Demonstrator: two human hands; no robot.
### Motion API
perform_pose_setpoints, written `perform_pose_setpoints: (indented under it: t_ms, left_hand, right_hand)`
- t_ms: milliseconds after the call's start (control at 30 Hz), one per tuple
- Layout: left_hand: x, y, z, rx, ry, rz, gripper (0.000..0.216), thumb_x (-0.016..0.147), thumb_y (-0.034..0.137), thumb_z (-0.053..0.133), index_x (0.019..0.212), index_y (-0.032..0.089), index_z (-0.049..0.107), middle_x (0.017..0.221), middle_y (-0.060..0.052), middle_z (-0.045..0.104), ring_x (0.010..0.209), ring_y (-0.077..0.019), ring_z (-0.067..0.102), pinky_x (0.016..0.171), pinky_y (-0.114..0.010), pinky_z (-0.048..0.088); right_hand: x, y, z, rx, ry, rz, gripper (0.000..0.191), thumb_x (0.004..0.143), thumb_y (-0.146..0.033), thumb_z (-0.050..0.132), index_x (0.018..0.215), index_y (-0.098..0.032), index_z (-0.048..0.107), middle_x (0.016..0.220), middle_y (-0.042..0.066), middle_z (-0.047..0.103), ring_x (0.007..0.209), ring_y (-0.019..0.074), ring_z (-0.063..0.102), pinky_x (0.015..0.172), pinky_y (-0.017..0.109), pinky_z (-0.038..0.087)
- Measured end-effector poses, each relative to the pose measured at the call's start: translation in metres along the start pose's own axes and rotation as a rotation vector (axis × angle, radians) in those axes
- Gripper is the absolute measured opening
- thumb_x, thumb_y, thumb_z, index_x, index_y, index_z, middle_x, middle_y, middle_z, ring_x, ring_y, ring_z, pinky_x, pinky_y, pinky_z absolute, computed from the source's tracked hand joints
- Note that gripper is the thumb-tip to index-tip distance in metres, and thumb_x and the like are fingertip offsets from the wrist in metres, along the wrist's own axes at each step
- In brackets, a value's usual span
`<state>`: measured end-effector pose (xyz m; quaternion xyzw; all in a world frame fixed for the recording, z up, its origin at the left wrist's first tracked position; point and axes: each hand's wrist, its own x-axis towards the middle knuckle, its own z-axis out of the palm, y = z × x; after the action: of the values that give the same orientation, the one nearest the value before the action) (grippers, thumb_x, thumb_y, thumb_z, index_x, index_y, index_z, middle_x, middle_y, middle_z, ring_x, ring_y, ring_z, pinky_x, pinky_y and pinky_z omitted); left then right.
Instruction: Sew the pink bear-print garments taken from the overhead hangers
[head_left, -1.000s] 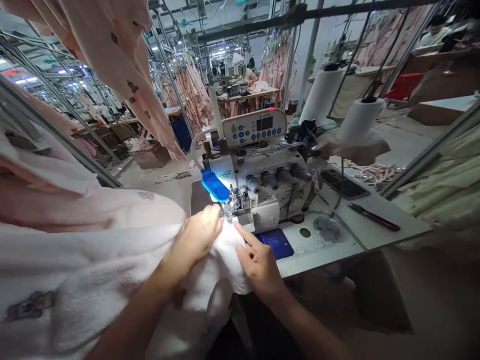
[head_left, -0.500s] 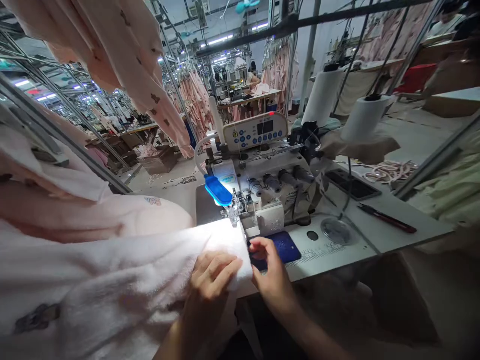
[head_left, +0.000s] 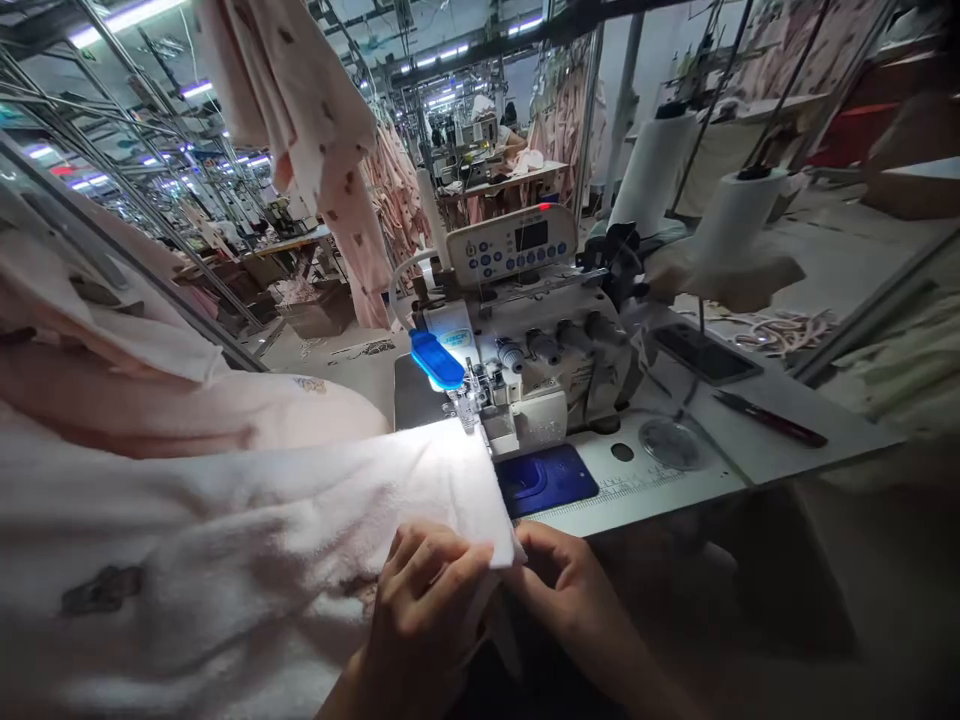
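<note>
A white fleece fabric [head_left: 247, 530] lies across the sewing table, its far edge under the presser foot of a white overlock sewing machine [head_left: 525, 360]. My left hand [head_left: 424, 600] pinches the fabric's near corner, fingers curled over it. Right beside it, my right hand [head_left: 566, 585] grips the same corner at the table's front edge. A blue lamp [head_left: 436, 360] on the machine lights the fabric by the needle. A blue plate [head_left: 544, 480] sits in the table just right of the fabric.
Two white thread cones [head_left: 694, 200] stand behind the machine. A dark pen-like tool [head_left: 769, 418] and a round clear disc [head_left: 667, 443] lie on the table [head_left: 750, 450] to the right. Pink garments [head_left: 315, 120] hang overhead and on racks behind. Pale pink fabric is piled at left.
Both hands have drawn back from the needle area toward me, sliding along the fabric edge to its near corner at the table's front.
</note>
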<state>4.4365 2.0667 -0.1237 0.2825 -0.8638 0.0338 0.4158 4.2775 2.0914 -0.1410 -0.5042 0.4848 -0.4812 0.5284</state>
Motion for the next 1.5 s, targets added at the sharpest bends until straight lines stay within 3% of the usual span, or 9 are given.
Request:
perform_pose_setpoints:
  t_ms: [233,300,367,467,700,833,1067,1267,1500]
  left_hand:
    - [-0.011,0.000,0.001,0.128,-0.037,0.102,0.026,0.077,0.006,0.059,0.103,0.010,0.062,0.085,-0.008,0.065,0.083,-0.0182,0.058,0.078,-0.035,0.043]
    - [-0.014,0.000,0.002,0.153,-0.039,0.093,0.026,0.076,0.007,0.060,0.101,0.010,0.062,0.083,-0.007,0.065,0.082,-0.0185,0.058,0.079,-0.036,0.043]
    - [-0.013,0.000,0.003,0.156,-0.037,0.096,0.024,0.075,0.007,0.058,0.098,0.010,0.061,0.078,-0.006,0.064,0.076,-0.0174,0.057,0.075,-0.035,0.044]
    - [-0.007,0.001,0.002,0.149,-0.077,0.091,0.020,0.074,0.009,0.060,0.094,0.012,0.060,0.072,-0.003,0.062,0.071,-0.0158,0.057,0.073,-0.034,0.046]
    - [-0.006,-0.011,0.007,0.272,-0.207,0.073,0.040,0.086,0.024,0.047,0.122,0.008,0.053,0.128,-0.014,0.055,0.127,-0.0267,0.044,0.107,-0.043,0.035]
    - [-0.006,-0.020,0.013,0.313,-0.195,0.082,0.041,0.086,0.006,0.037,0.123,0.007,0.053,0.129,-0.011,0.055,0.127,-0.0229,0.044,0.107,-0.040,0.037]
    - [0.013,-0.038,0.008,0.363,-0.264,0.035,0.047,0.082,0.000,0.037,0.127,0.008,0.049,0.130,-0.015,0.054,0.125,-0.0240,0.046,0.102,-0.043,0.047]
    - [0.028,-0.056,0.010,0.325,-0.342,-0.028,0.057,0.077,0.003,0.040,0.134,0.010,0.041,0.134,-0.017,0.049,0.126,-0.0283,0.045,0.100,-0.050,0.047]
    - [0.054,-0.082,0.013,0.311,-0.512,-0.090,0.044,0.086,0.013,0.036,0.129,0.009,0.044,0.134,-0.017,0.048,0.127,-0.0276,0.043,0.105,-0.046,0.039]
  right_hand:
    - [-0.010,0.006,-0.004,0.134,-0.114,0.198,0.035,0.084,-0.045,0.052,0.079,-0.014,0.067,0.043,-0.005,0.041,0.035,0.0073,0.031,0.035,0.019,0.024]
    - [-0.011,0.010,-0.008,-0.073,-0.068,0.028,0.028,0.086,-0.038,0.051,0.094,-0.017,0.068,0.050,-0.003,0.049,0.039,0.0096,0.040,0.037,0.019,0.030]
    - [-0.009,0.014,-0.012,-0.369,0.097,-0.295,0.025,0.086,-0.026,0.054,0.108,-0.022,0.064,0.077,0.002,0.061,0.057,0.0124,0.054,0.048,0.020,0.042]
    - [0.001,0.019,-0.016,-0.642,0.188,-0.660,0.020,0.088,-0.019,0.054,0.104,-0.025,0.063,0.101,0.005,0.061,0.079,0.0151,0.059,0.068,0.025,0.049]
    - [0.017,0.012,-0.024,-0.722,0.176,-0.905,0.017,0.088,-0.009,0.048,0.086,-0.022,0.058,0.079,0.001,0.064,0.068,0.0130,0.057,0.062,0.027,0.043]
    - [0.029,0.013,-0.028,-0.779,0.193,-0.939,0.013,0.087,-0.010,0.051,0.087,-0.021,0.058,0.082,0.002,0.065,0.070,0.0138,0.056,0.067,0.029,0.040]
    - [0.052,0.011,-0.027,-0.813,0.223,-0.982,0.016,0.087,-0.009,0.055,0.099,-0.019,0.060,0.091,0.003,0.068,0.074,0.0155,0.057,0.069,0.031,0.038]
    - [0.076,0.007,-0.029,-0.938,0.285,-1.015,0.017,0.089,-0.015,0.053,0.102,-0.017,0.064,0.097,0.005,0.069,0.076,0.0180,0.055,0.070,0.033,0.040]
    - [0.089,0.002,-0.020,-0.980,0.408,-0.911,0.018,0.090,-0.013,0.050,0.098,-0.016,0.066,0.094,0.006,0.068,0.079,0.0197,0.056,0.075,0.034,0.043]
